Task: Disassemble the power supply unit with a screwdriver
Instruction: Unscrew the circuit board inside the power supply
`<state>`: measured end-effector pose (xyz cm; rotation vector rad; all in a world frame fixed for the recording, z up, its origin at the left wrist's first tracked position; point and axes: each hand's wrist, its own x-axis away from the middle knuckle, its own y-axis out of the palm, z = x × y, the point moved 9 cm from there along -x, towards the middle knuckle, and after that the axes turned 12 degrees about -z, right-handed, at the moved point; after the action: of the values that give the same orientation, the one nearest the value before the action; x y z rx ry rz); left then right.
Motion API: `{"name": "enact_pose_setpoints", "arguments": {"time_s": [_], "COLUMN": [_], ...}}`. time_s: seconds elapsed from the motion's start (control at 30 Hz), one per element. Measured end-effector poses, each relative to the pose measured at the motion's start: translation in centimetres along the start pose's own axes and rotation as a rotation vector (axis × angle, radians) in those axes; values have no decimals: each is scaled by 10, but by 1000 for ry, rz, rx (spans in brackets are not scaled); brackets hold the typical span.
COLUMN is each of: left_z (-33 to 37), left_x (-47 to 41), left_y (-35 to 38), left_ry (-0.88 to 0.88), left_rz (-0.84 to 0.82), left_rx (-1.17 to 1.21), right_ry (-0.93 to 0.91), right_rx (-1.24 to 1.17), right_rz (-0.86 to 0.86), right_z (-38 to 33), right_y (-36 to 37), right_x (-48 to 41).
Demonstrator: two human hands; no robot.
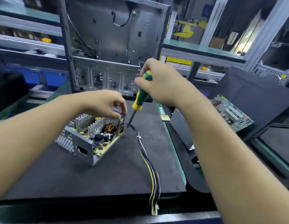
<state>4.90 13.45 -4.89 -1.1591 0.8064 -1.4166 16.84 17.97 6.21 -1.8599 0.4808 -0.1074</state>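
The open power supply unit (85,143) sits on a black mat (108,175), its lid off, showing the circuit board, heat sinks and a copper coil. My left hand (105,103) grips the far top edge of its metal casing. My right hand (158,83) holds a green and yellow screwdriver (141,92) by the handle, the shaft slanting down to the unit's far right corner where the wires come out. A bundle of black, yellow and purple wires (148,160) trails from there toward the mat's near edge and ends in a white plug.
An empty computer case (114,46) stands upright behind the mat. A green motherboard (231,112) lies at the right on a dark panel, with a grey metal cover (181,126) beside the mat. Metal shelving surrounds the bench.
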Motion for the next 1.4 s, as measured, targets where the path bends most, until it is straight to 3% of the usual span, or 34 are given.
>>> {"name": "enact_pose_setpoints", "arguments": {"time_s": [0.13, 0.23, 0.33, 0.67, 0.8, 0.9, 1.03, 1.2, 1.4], "left_z": [11, 12, 16, 14, 23, 27, 30, 24, 23], "left_x": [-10, -25, -35, -23, -11, -5, -9, -6, -7], "left_y": [9, 24, 37, 36, 27, 26, 35, 36, 39], "left_ry": [95, 24, 29, 186, 319, 356, 300, 238, 245], "left_rz": [76, -13, -53, 150, 196, 194, 115, -86, -85], "left_rx": [-251, -535, -646, -371, -142, -126, -188, -1, -127], "right_ry": [8, 16, 35, 40, 45, 59, 84, 39, -77], "right_rx": [-21, -71, -34, -195, -185, -182, -214, -247, -188], "right_rz": [20, 120, 158, 199, 149, 111, 127, 100, 8], "right_z": [10, 21, 29, 43, 43, 45, 53, 46, 27], "right_y": [-1, -23, -30, -9, 5, 14, 16, 28, 51], "right_x": [-8, -7, -9, -15, -16, -14, -11, -10, -6]}}
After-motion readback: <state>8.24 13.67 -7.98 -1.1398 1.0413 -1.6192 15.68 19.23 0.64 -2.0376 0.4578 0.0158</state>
